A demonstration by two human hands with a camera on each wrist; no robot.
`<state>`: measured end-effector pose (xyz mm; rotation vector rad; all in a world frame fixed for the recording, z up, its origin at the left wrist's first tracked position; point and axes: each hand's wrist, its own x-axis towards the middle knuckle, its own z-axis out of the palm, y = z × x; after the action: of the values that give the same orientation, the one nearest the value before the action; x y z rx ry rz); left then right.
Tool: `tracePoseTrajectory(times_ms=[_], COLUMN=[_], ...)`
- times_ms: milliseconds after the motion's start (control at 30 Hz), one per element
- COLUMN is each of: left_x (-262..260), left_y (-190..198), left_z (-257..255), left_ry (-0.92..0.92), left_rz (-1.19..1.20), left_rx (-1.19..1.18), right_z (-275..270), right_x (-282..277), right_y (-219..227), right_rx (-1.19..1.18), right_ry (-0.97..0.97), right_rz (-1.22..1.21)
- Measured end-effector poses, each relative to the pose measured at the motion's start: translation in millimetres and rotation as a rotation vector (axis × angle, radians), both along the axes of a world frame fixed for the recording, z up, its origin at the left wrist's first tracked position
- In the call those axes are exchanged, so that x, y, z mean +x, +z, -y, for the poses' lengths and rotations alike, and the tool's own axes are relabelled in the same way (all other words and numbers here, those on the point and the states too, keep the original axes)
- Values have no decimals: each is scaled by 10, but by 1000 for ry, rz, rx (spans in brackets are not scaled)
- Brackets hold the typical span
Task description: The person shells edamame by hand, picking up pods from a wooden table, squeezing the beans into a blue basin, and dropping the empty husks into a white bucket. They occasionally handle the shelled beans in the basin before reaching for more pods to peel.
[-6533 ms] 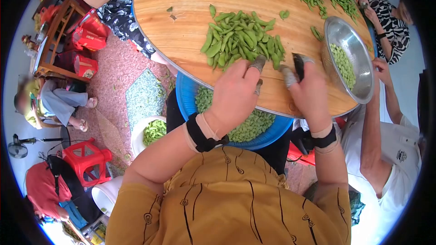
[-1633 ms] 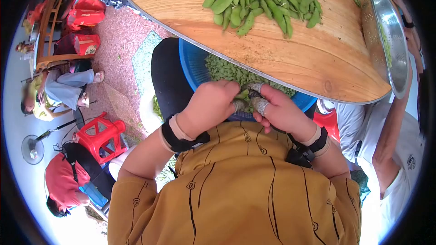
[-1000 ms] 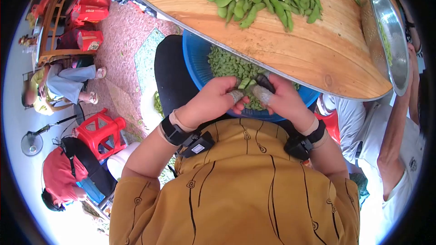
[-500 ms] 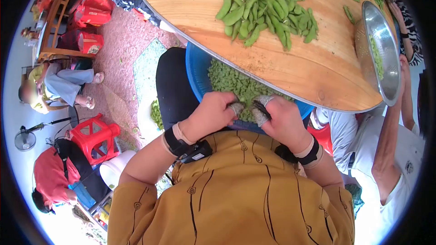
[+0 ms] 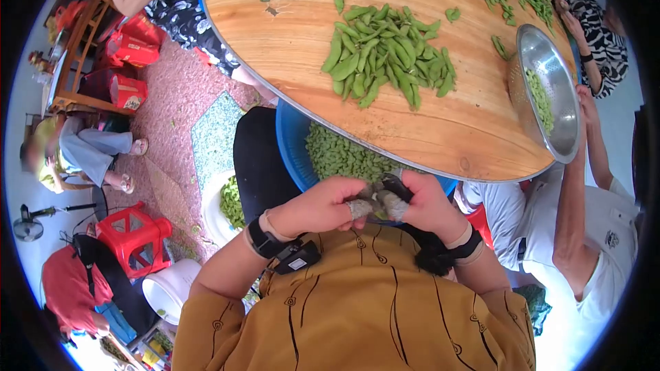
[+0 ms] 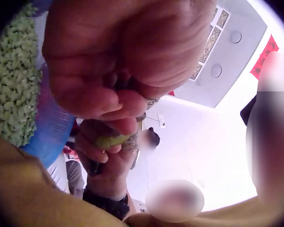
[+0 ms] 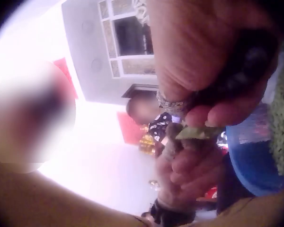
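In the head view my left hand [image 5: 317, 205] and right hand [image 5: 434, 207] meet over the near side of a blue basin [image 5: 292, 148] of shelled green beans [image 5: 347, 154]. Grey wrappings cover both thumb tips, and a black covering shows at the right index finger. Between the fingertips of both hands is a green bean pod [image 6: 111, 141], pinched from either side. The right wrist view shows this pod [image 7: 199, 133] at the right fingertips, with the left fingers behind it. Ahead on the wooden table [image 5: 275, 55] lies a pile of unshelled pods [image 5: 388, 55].
A metal colander [image 5: 550, 82] with shelled beans stands at the table's right edge. The table's rim [image 5: 357, 143] overhangs the basin. A white bucket [image 5: 214, 213] of green pods and a red stool [image 5: 137, 237] are left. Other people sit around.
Both hands have come from the pod pile back over the basin. Half a second ago the fingertips were slightly apart above the beans; now they are together around a pod.
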<state>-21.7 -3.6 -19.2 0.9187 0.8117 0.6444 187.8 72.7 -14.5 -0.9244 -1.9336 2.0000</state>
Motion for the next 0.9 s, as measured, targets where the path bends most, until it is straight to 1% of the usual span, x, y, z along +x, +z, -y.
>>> tracePoseTrajectory(times_ms=[67,100,133,167,200,267,300,333,367,433,467,533,567,600,667,733,767,800,833,867,900], left_x=[-109,-186,-283,-398,-534,-844,-1027,-1152,-1180,-1187,-1173,-1105,-1018,-954,-725,-542,-426,-305,-177,-64,14], left_y=[86,148,213,268,293,190,82,-9,-41,-78,-64,45,148,221,300,349,372,403,462,521,563], left_z=[76,143,227,320,430,727,879,1007,1106,1223,1202,1069,956,848,603,331,215,105,-4,-99,-182], left_ry=[124,203,284,355,427,602,594,580,581,466,468,735,731,658,709,520,438,357,312,265,272], left_rz=[-182,-195,-207,-296,-385,-490,-744,-999,-996,-1918,-1917,-1480,-1365,-1336,-998,-788,-639,-491,-309,-126,-125], left_rx=[43,2,-38,-67,-97,-48,-23,3,2,227,228,222,264,301,353,414,368,323,158,-4,-3], right_z=[0,14,25,25,12,-36,-132,-269,-422,-749,-910,-1120,-1105,-1103,-1079,-925,-826,-708,-582,-422,-284], right_x=[-54,-58,-56,-49,-45,-44,-21,21,51,12,-8,-36,-43,-70,-121,-117,-112,-106,-97,-67,-40], right_y=[2,19,55,102,224,552,613,576,541,689,659,554,562,576,633,715,695,660,641,690,759], right_rx=[685,687,789,891,892,674,732,760,787,943,945,1009,1011,996,988,924,926,953,972,1112,1246], right_ry=[43,33,61,94,92,-60,-173,-307,-441,-564,-564,-564,-561,-537,-504,-570,-563,-551,-537,-370,-197], right_rz=[168,173,161,149,153,255,182,179,175,410,410,419,418,437,452,373,373,175,-25,8,42])
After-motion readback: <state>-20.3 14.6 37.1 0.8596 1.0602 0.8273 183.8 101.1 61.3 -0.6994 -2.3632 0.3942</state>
